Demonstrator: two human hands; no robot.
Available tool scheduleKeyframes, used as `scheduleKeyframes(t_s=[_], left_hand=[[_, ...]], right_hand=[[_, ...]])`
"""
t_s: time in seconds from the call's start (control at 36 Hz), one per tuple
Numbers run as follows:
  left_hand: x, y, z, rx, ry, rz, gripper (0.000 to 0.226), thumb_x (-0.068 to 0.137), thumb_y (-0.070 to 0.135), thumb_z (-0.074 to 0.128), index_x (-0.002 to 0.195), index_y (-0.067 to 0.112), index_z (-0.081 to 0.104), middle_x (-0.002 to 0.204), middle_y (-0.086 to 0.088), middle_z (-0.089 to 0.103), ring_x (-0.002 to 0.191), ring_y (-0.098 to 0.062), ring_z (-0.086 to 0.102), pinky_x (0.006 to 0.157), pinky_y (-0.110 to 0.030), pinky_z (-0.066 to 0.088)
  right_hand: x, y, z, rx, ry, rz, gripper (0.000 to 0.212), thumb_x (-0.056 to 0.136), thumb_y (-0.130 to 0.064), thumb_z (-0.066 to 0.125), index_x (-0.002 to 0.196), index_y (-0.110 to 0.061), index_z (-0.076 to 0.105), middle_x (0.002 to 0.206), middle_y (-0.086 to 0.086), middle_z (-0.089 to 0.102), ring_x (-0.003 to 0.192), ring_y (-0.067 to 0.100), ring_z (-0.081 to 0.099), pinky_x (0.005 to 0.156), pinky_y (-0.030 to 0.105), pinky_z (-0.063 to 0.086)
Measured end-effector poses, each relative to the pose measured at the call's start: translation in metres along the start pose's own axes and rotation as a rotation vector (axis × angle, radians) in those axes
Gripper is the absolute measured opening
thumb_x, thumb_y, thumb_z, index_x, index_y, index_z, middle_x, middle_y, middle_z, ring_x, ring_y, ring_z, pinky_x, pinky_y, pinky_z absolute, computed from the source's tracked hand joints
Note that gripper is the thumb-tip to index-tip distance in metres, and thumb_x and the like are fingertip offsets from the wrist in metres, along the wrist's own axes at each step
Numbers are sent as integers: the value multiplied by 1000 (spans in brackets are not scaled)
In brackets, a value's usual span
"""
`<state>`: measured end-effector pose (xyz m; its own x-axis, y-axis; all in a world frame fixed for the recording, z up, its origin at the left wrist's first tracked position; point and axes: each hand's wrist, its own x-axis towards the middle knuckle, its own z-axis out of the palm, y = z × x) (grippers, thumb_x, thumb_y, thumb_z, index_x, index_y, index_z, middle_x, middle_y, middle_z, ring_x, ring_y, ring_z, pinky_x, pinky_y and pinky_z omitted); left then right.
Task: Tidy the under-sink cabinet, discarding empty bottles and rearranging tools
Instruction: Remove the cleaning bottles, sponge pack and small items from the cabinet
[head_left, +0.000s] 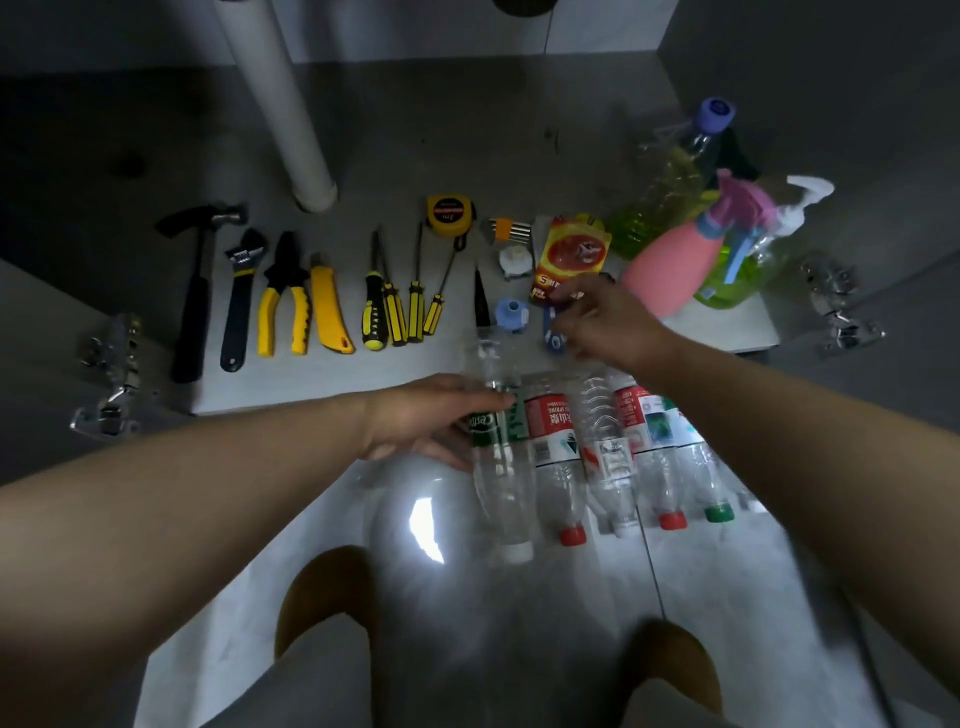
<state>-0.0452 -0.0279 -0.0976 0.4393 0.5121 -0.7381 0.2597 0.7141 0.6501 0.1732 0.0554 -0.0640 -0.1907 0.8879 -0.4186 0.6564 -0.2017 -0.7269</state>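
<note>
Judging by the layout, tools (283, 296) lie sorted in a row along the cabinet floor (415, 156) front edge, while empty bottles (556, 441) lie undiscarded on the tiles (519, 613) before it, left hand (421, 415) grasping the green-labelled bottle (498, 467), right hand (608, 322) near the orange packet (571, 254), grip indeterminate.

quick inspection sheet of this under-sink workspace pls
surface: grey cabinet floor, dim; glossy tile floor in front
job's things: hammer, wrench, pliers, knife, screwdrivers in a row; empty bottles lying side by side on the tiles
clutter: tape measure, packet, pink spray bottle
grippers: left hand grips green-label bottle; right hand over small blue item, grip unclear
cables: nothing seen
surroundings: white pipe behind, hinges at both sides
</note>
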Motion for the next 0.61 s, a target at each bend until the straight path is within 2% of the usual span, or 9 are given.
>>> scheduleKeyframes(t_s=[0.08,0.14,0.28,0.44,0.61], left_hand=[[4,-8,-2,66,-66,-64,59,89,48,71,141,31,50,130,-9,68,113,-26,70,97,-46,57],[8,-13,-2,96,-72,-108,64,85,48,74,141,27,51,130,-8,67,115,-25,69,97,-46,57],[20,-26,-1,170,-101,-192,62,85,45,77,139,25,55,129,-6,68,117,-24,67,97,-46,57],[33,-30,10,132,-45,-231,60,86,49,74,135,19,57,125,-8,70,109,-23,70,87,-40,61],[47,-26,22,117,-2,-262,64,87,55,70,135,13,58,125,-13,70,107,-26,72,95,-43,58]], right_hand=[[22,5,-4,-312,222,-76,55,88,-19,69,137,-11,46,137,20,49,119,34,55,100,37,46],[33,8,-4,-428,273,-100,66,87,-22,70,144,-10,38,143,21,38,121,40,52,101,38,44],[53,8,-3,-529,377,-110,68,88,-12,65,148,-16,34,150,18,30,118,43,54,94,46,49],[69,11,-9,-658,378,-122,60,89,-11,64,144,-14,41,147,16,39,117,41,57,92,46,52],[74,13,-15,-770,378,-143,50,89,-2,59,137,-8,48,135,19,51,113,42,60,88,45,53]])
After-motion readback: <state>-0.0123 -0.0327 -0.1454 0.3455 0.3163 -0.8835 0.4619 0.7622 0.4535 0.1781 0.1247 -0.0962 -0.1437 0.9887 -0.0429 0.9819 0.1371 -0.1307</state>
